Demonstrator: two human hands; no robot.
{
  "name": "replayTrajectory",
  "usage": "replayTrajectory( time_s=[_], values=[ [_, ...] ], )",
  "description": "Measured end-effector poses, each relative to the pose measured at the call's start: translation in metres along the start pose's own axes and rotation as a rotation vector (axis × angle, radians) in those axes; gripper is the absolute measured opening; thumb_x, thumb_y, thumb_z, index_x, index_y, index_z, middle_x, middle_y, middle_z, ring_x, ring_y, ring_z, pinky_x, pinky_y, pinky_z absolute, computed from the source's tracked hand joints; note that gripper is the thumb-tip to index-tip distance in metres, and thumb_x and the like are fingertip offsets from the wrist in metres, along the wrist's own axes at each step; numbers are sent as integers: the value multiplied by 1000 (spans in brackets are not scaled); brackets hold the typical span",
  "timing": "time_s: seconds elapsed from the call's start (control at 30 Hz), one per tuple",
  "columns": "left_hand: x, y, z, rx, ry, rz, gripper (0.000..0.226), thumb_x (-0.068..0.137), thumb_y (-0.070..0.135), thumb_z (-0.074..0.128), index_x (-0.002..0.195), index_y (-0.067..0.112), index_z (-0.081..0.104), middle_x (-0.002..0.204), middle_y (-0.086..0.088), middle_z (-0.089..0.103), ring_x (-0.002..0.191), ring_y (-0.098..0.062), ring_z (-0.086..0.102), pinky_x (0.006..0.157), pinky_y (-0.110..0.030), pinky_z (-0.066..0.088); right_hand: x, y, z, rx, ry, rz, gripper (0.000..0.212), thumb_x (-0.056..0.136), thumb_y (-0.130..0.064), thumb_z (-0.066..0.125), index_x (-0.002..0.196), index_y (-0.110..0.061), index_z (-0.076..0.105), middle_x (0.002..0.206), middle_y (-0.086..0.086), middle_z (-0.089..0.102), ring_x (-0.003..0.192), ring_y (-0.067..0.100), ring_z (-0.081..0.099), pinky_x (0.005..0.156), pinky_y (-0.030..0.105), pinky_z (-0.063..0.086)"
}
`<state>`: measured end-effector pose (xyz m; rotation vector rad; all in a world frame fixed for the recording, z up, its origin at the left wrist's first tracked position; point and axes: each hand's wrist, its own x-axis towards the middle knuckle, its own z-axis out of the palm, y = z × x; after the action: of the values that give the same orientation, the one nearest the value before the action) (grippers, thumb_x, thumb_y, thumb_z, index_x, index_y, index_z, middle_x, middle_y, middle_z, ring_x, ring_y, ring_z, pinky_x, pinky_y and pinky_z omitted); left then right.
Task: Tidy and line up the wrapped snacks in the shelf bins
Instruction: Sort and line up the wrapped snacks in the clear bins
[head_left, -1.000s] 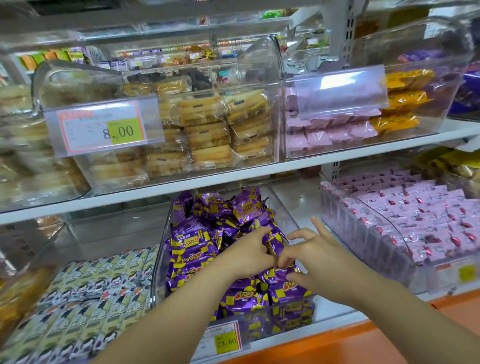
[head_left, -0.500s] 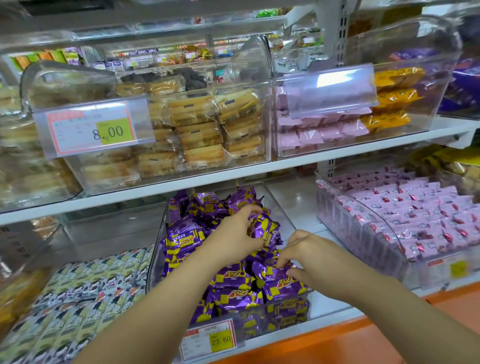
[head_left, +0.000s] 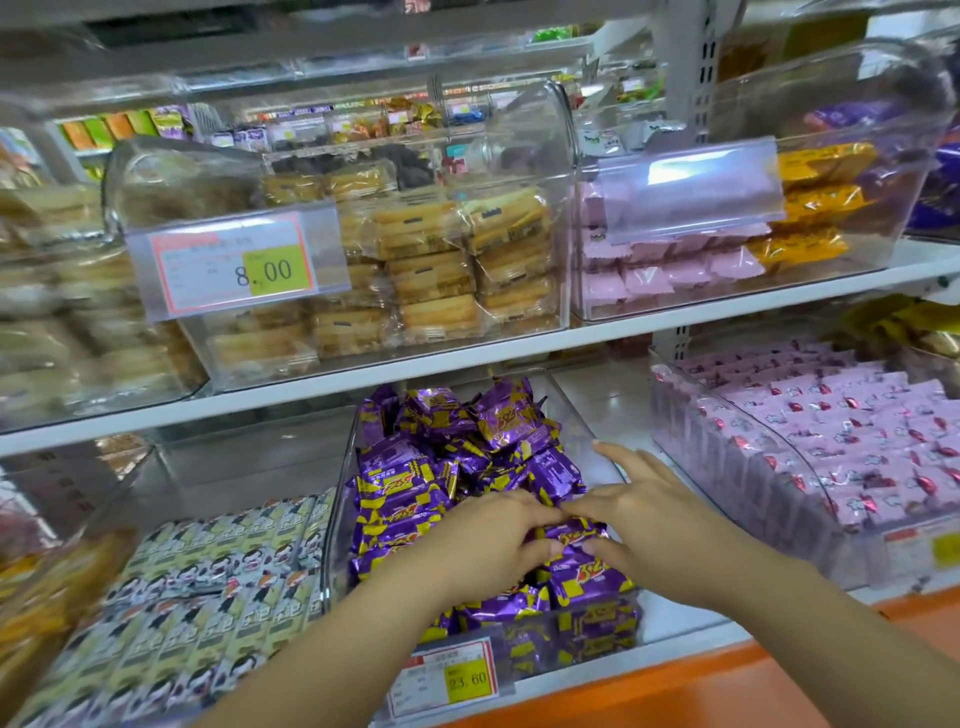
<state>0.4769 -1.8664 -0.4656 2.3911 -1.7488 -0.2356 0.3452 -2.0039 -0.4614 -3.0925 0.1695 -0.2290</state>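
Two hands meet over the front of the middle bin (head_left: 332, 545) on the lower shelf. At the bin's front lip hangs a price tag (head_left: 452, 680) reading 23.60.

The left hand (head_left: 483, 540) has its fingers curled down onto one purple pack (head_left: 574, 532). The right hand (head_left: 649, 525) pinches the same pack between thumb and forefingers, and its outermost finger sticks out straight toward the bin's right wall. The pack lies on top of the front rows, mostly covered. What shows of it runs left to right across the bin, and its end direction cannot be told.

The purple snacks (head_left: 415, 483) fill this bin. The front and left ones lie flat, faces up, long axes across the bin. Those at the rear form a loose heap tilted every way.

Just beside on the left is a bin of black-and-white packs (head_left: 218, 597) in neat rows. To the right, apart from the middle bin, stands a bin of pink packs (head_left: 857, 441), also in rows.

On the upper shelf (head_left: 467, 364) is a clear bin of stacked cakes (head_left: 431, 270) with a tag (head_left: 234, 270) reading 8.00.
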Motion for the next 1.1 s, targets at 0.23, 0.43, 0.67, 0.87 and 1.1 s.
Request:
replayTrajectory(
  time_s=[0.23, 0.43, 0.67, 0.87, 1.1],
  values=[
    [-29, -21, -39, 79, 434, -89, 35, 93, 34, 56, 128, 36, 55, 129, 13, 55, 117, -11, 53, 96, -32, 43, 3, 1, 1, 12, -23, 4, 37, 97, -43, 43, 134, -39, 48, 136, -24, 48, 144, 10, -3, 117, 36, 6],
    [-56, -59, -54, 363, 111, -399, 70, 85, 50, 61, 145, 41, 26, 147, 6, 40, 129, -16, 45, 105, -38, 34, 1, -4, -4, 37, -32, 19, 38, 97, -42, 43, 134, -37, 48, 137, -24, 46, 144, 9, -3, 115, 29, 11],
    [-62, -70, -47, 332, -1, -402, 76, 89, 53, 55, 147, 49, 6, 146, 0, 36, 125, -17, 48, 108, -39, 31, 1, -4, -2, 73, -39, 44, 35, 97, -39, 45, 132, -36, 50, 135, -24, 48, 145, 11, -6, 115, 31, 16],
    [-59, -69, -49, 383, -17, -347, 75, 90, 55, 51, 148, 48, 2, 120, 0, 56, 116, -20, 50, 98, -34, 31, 0, -6, -3, 63, -50, 58, 35, 97, -40, 44, 132, -36, 50, 135, -24, 48, 145, 11, -6, 115, 31, 18],
    [-73, -69, -63, -131, 212, -281, 68, 81, 52, 65, 138, 54, 29, 126, 13, 57, 106, -7, 56, 89, -23, 43, 0, -5, -1, 68, -41, 49, 36, 97, -40, 44, 132, -36, 50, 137, -22, 47, 145, 12, -6, 117, 34, 10]
  ],
)
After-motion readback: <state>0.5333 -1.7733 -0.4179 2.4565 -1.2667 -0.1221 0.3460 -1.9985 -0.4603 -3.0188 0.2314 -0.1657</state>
